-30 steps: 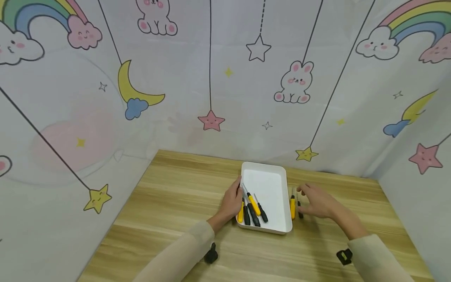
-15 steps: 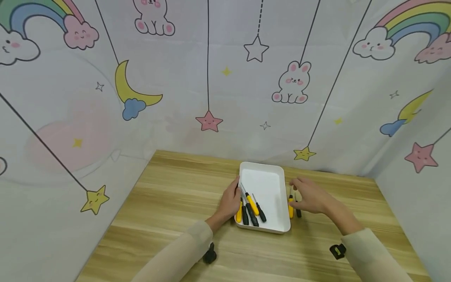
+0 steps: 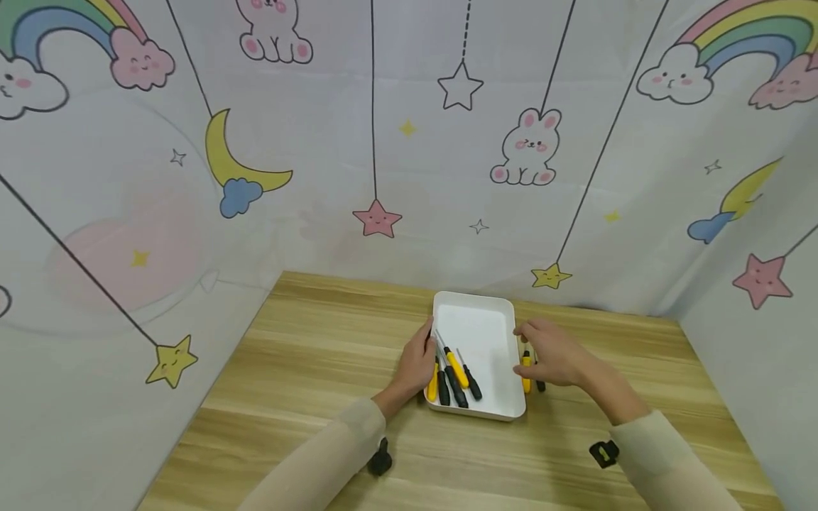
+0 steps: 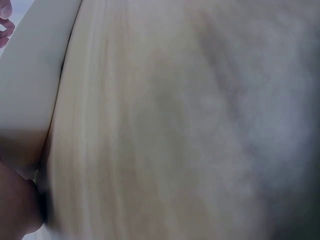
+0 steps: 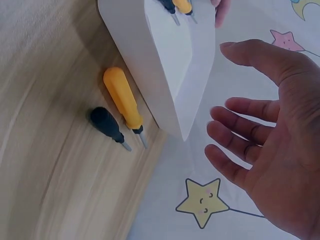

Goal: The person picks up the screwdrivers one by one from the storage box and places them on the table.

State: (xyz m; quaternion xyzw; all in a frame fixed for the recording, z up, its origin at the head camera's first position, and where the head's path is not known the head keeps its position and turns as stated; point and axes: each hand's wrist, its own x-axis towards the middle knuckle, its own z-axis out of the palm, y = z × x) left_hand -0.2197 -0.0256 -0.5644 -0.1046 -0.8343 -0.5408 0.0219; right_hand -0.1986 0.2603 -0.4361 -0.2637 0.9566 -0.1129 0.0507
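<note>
A white tray (image 3: 479, 319) stands on the table, with several yellow and black screwdrivers (image 3: 456, 367) lying in its left half. My left hand (image 3: 417, 363) grips the tray's left wall; the left wrist view shows only part of that hand (image 4: 17, 205) beside the wall. Just off the tray's right rim, my right hand (image 3: 552, 351) hovers with fingers spread and nothing held. Below it on the table, a yellow screwdriver (image 5: 122, 97) and a short black screwdriver (image 5: 105, 122) lie side by side along the tray's outer wall. In the head view the right hand partly covers both.
The wood-grain table (image 3: 307, 341) extends to both sides of the tray. A white cloth (image 3: 319, 142) printed with stars, rabbits and rainbows hangs behind it and at the sides. Dark wrist devices (image 3: 603, 453) sit by each sleeve.
My right hand has moved left, from beside the two loose screwdrivers to the tray's right rim. The left hand keeps its hold, and the screwdrivers lie as before.
</note>
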